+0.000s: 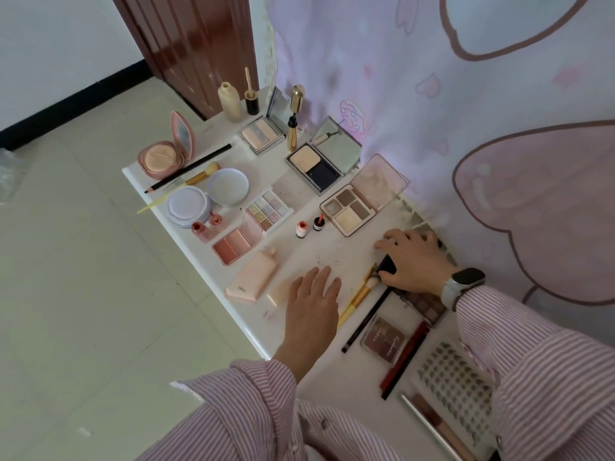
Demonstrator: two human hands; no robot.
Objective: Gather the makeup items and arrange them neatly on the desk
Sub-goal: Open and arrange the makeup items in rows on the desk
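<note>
Right hand [411,261] grips a dark round item [387,264] on the white bench [206,261]; left hand [314,294] hovers open. Open palettes [347,211] and 2 small bottles [309,227] just beyond could get knocked.

On my desk [336,257] I count two makeup brushes [357,296], two dark pencils [188,168] and two round lilac cases [227,187]. There are two small open bottles [302,229] and two little pink lipsticks [199,230]. I see also two open compacts with mirrors [314,166] and one pink cushion compact [161,159].
</note>
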